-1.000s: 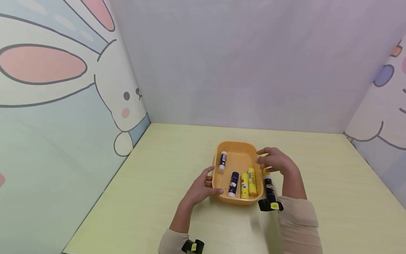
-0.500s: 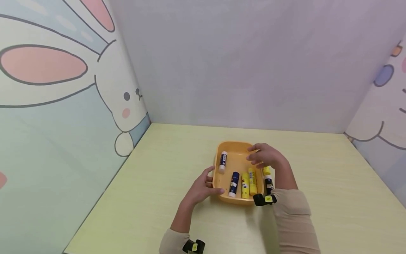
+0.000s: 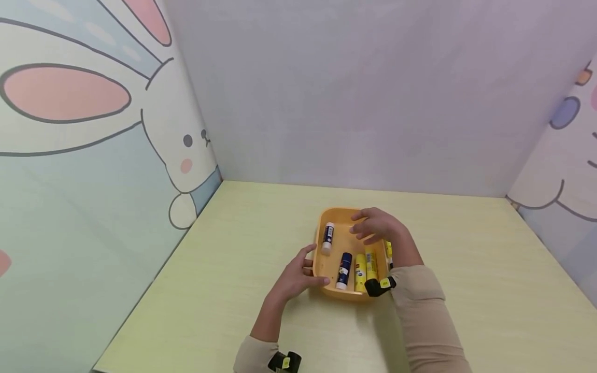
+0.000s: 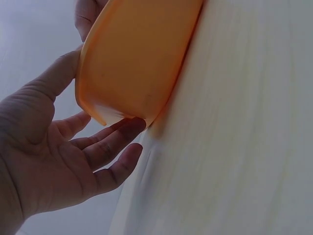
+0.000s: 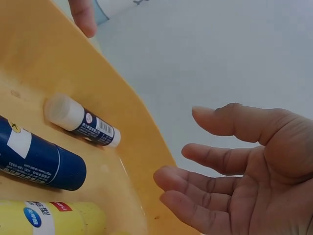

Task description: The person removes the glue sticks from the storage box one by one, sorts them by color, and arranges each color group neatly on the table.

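Orange tray [image 3: 344, 295] sits on the pale worktop [image 3: 224, 269], a little right of centre in my head feed, and I take its middle as the hub of the clock, with twelve at the far side. At eight o'clock I have the left hand [image 3: 298, 277] holding it, thumb on the rim and fingers against the outside wall, as the left wrist feed shows. From between one and two o'clock the right hand [image 3: 379, 226] reaches over the tray, fingers apart and loosely bent, with nothing in its grasp; of my two hands, only the left has hold of anything. Four glue sticks lie inside: a small white-capped stick [image 3: 328, 238] at ten o'clock, a navy stick [image 3: 344, 270] with its white end toward me between six and seven, a yellow stick [image 3: 360, 272] at five, and a second yellow stick [image 3: 371, 263] at four, touching or just beside it. My right wristband [image 3: 379, 286] covers the near end of that last one. Outside, just past the rim at three o'clock, I catch a sliver of another yellow item [image 3: 389, 248], mostly hidden by the right forearm.
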`<state>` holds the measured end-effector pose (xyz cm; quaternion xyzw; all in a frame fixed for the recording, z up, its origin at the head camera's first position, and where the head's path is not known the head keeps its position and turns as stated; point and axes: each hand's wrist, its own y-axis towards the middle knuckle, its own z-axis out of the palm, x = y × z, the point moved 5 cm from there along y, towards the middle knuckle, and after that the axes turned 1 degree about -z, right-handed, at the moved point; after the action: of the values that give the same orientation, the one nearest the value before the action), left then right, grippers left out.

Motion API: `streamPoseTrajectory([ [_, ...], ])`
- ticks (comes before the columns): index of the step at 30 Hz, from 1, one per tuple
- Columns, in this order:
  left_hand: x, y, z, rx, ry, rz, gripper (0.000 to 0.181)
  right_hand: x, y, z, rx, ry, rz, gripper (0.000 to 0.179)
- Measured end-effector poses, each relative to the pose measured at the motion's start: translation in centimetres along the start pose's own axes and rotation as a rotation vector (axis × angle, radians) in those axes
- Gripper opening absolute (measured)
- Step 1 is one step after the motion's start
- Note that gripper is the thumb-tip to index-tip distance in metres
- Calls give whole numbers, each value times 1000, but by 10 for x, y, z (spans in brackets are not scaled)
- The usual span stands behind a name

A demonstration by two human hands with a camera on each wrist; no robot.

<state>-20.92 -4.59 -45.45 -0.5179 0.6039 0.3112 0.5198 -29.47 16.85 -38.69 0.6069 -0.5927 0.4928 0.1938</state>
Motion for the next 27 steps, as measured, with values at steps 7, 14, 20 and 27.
streamPoseTrajectory([
  [7,-2,3,1,-6,-2,-5,87,3,16,4,33,9,20,54],
  [14,-4,6,0,-14,-1,-3,86,4,30,8,56,38,17,55],
  [20,-3,6,-1,-13,-3,-4,86,2,37,16,38,75,25,52],
  [27,-3,6,-2,-6,-17,4,86,-1,46,22,19,114,31,50],
])
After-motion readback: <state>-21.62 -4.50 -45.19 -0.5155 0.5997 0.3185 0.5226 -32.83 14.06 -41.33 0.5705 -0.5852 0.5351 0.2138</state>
